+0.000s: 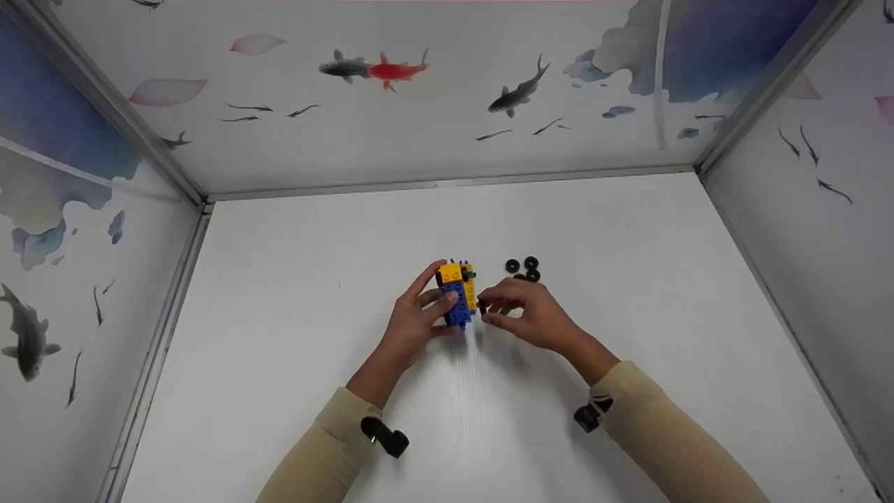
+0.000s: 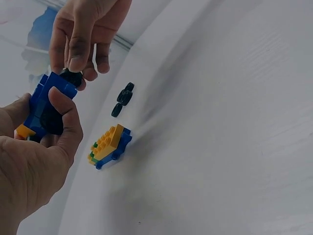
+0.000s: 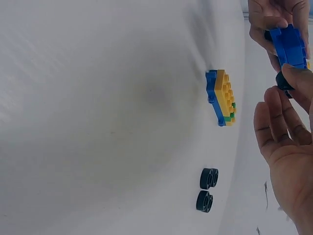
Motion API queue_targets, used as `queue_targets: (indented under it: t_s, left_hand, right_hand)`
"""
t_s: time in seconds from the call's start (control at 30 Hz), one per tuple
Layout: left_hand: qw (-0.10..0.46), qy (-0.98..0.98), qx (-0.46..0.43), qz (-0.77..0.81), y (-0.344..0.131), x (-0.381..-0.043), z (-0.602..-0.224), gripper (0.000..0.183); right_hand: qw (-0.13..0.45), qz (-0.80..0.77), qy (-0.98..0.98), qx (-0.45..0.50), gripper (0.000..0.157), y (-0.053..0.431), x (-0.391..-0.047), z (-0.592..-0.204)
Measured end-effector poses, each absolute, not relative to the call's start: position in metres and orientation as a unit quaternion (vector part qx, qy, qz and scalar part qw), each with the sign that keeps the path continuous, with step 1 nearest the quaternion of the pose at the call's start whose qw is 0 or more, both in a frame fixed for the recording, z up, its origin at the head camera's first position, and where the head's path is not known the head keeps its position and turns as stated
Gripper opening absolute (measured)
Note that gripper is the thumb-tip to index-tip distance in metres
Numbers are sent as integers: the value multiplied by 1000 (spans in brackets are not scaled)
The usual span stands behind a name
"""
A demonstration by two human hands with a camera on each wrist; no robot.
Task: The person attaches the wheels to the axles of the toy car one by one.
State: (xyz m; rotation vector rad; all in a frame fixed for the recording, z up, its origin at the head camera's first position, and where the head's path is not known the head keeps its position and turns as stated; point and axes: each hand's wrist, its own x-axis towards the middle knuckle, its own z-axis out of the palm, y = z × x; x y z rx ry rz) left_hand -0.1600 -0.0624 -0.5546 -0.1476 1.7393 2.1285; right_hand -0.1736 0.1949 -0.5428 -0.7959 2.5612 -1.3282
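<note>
My left hand (image 1: 419,318) grips a toy car of blue and yellow bricks (image 1: 456,312), with the thumb across its blue top. A black wheel (image 2: 51,121) sits on the car's side near the left palm. Between thumb and fingers, my right hand (image 1: 527,311) pinches another black wheel (image 3: 282,81). That wheel is right at the car's blue side, in the left wrist view overlapping its end. Below the held car, a second yellow, blue and green brick build (image 3: 222,98) stands on the table, partly hidden behind the car in the head view.
Several loose black wheels (image 1: 531,263) lie on the white table (image 1: 314,265) beyond my right hand. Printed panels with fish enclose the table at the back (image 1: 447,126) and both sides. Each forearm wears a dark wrist camera (image 1: 386,438).
</note>
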Motion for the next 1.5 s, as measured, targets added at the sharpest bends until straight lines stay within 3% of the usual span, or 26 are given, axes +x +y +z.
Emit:
queue_targets:
  t_s: [0.67,1.5]
  left_hand:
    - [196,599,-39,776,-63,-157,-554,72]
    - [192,599,-17,778,-62,-158,-552,69]
  right_hand:
    - [95,-467,836,-270,33,188,-171,-541]
    - [34,-430,852,-298,33,177,-167,-532]
